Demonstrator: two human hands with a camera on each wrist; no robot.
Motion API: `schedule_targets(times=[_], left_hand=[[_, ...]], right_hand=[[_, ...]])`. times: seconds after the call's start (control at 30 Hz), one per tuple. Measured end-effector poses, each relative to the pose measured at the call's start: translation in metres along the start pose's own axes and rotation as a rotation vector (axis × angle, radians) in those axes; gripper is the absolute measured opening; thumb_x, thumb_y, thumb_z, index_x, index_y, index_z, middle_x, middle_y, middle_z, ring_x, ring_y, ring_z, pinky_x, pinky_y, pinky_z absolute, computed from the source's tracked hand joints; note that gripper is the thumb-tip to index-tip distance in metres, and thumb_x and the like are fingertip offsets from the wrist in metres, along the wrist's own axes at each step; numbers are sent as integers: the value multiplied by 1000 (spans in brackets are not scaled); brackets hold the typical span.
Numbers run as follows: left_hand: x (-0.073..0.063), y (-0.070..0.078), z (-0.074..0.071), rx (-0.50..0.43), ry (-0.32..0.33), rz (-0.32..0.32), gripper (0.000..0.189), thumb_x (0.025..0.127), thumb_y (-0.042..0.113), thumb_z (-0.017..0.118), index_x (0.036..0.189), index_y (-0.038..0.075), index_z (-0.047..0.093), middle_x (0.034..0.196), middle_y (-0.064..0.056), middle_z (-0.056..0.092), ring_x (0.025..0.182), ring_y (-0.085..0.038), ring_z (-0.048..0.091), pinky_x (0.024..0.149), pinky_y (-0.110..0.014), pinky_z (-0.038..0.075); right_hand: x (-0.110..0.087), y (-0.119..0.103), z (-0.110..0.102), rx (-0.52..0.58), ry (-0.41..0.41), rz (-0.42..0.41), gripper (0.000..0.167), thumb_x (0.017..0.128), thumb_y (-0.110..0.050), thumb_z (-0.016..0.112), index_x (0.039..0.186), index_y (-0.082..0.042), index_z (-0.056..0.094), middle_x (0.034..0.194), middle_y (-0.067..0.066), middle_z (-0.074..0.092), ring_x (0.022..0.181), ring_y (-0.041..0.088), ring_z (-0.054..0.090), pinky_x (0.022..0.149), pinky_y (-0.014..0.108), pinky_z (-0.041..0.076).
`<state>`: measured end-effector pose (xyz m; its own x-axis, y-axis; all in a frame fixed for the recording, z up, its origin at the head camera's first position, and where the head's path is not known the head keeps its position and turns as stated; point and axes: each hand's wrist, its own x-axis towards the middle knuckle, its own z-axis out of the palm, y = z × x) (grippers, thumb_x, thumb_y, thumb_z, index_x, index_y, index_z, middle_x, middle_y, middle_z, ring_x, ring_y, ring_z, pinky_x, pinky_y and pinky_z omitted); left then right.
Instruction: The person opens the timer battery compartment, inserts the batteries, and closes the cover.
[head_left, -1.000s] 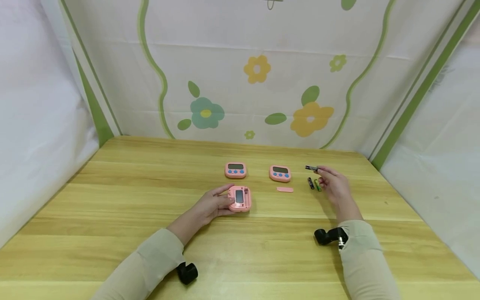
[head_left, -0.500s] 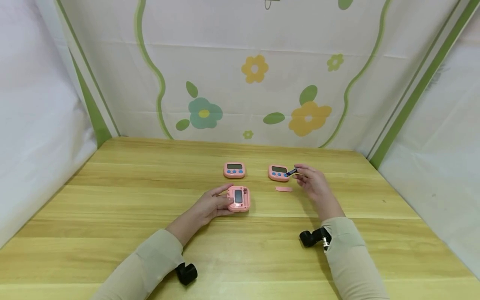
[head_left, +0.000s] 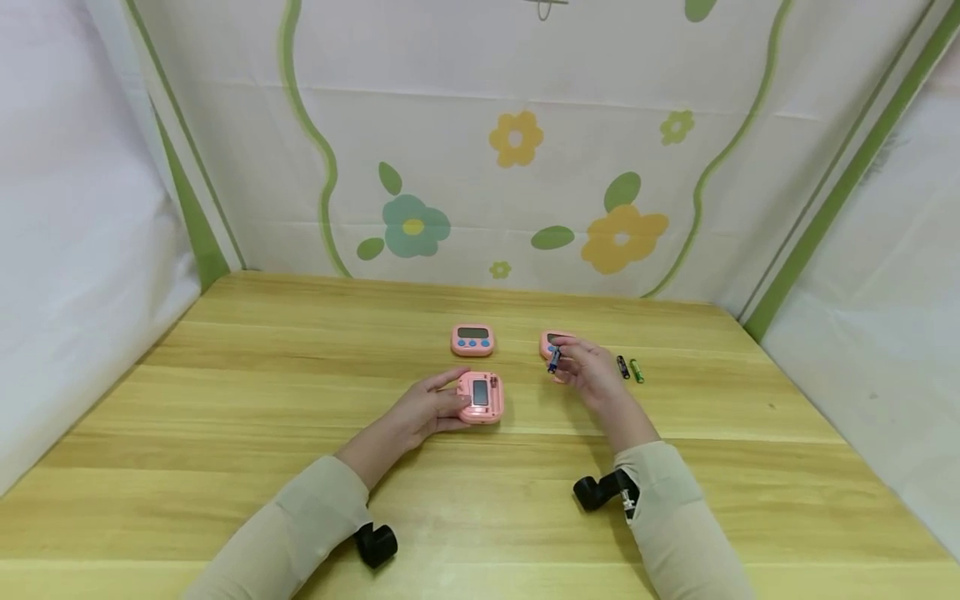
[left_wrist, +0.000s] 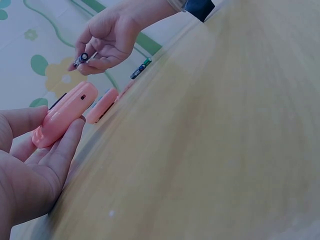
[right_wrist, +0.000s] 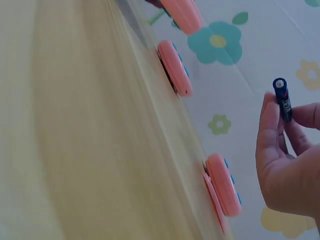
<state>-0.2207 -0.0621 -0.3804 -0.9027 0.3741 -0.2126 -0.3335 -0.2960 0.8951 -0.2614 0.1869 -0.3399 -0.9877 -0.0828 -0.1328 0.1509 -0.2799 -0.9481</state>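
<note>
My left hand (head_left: pixel 420 415) holds a pink digital timer (head_left: pixel 480 397) above the table, its back turned up. An uncovered battery slot runs along the timer's right side. My right hand (head_left: pixel 596 380) pinches a small dark battery (head_left: pixel 554 360) between thumb and fingertips, to the right of the held timer and apart from it. In the right wrist view the battery (right_wrist: pixel 282 100) points one end toward the camera. A thin pink battery cover (right_wrist: pixel 215 202) lies on the table; in the head view my right hand mostly hides it.
Two more pink timers with blue buttons lie face up on the wooden table: one timer (head_left: pixel 472 340) behind my left hand, another timer (head_left: pixel 551 340) partly behind my right. A dark battery (head_left: pixel 623 367) and a green battery (head_left: pixel 637 371) lie at right. A flowered cloth (head_left: pixel 450 167) hangs behind.
My right hand has moved left from beside the loose batteries, carrying the dark battery, which has turned from lying crosswise to a steep tilt. My left hand and its timer stay in place.
</note>
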Motion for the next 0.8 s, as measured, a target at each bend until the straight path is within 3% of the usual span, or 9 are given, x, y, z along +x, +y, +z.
schedule_targets(times=[0.17, 0.37, 0.63, 0.7, 0.8], left_hand=[[0, 2, 0, -3, -3, -4, 57, 82, -4, 51, 134, 8, 32, 119, -24, 44, 83, -24, 58, 75, -40, 47], [0, 3, 0, -3, 5, -6, 55, 83, -5, 50, 133, 9, 33, 119, -24, 44, 83, -23, 58, 75, -40, 48], [0, 2, -1, -5, 2, 2, 55, 83, -4, 50, 133, 8, 32, 117, -24, 46, 82, -23, 58, 75, -40, 48], [0, 1, -1, -6, 0, 5, 55, 83, -4, 50, 133, 8, 32, 116, -25, 46, 81, -23, 58, 75, -40, 48], [0, 1, -1, -6, -2, 7, 55, 83, -3, 51, 134, 8, 32, 115, -24, 47, 81, -23, 59, 75, -40, 48]], right_hand=[[-4, 4, 10, -84, 19, 17, 27, 85, -1, 47, 109, 9, 52, 92, 12, 53, 69, 15, 55, 61, 24, 49], [-6, 9, 18, -74, -14, 51, 16, 85, 0, 47, 90, -3, 62, 95, 14, 49, 68, 17, 55, 60, 25, 48], [-8, 15, 24, -27, -108, 122, 33, 89, 0, 41, 120, 10, 40, 97, 16, 45, 66, 17, 56, 60, 23, 50], [-9, 16, 25, -24, -135, 130, 35, 90, -1, 40, 122, 11, 36, 95, 15, 45, 66, 16, 55, 58, 20, 50], [-11, 16, 27, -12, -167, 130, 30, 90, -1, 41, 117, 10, 41, 93, 14, 45, 66, 16, 55, 56, 19, 49]])
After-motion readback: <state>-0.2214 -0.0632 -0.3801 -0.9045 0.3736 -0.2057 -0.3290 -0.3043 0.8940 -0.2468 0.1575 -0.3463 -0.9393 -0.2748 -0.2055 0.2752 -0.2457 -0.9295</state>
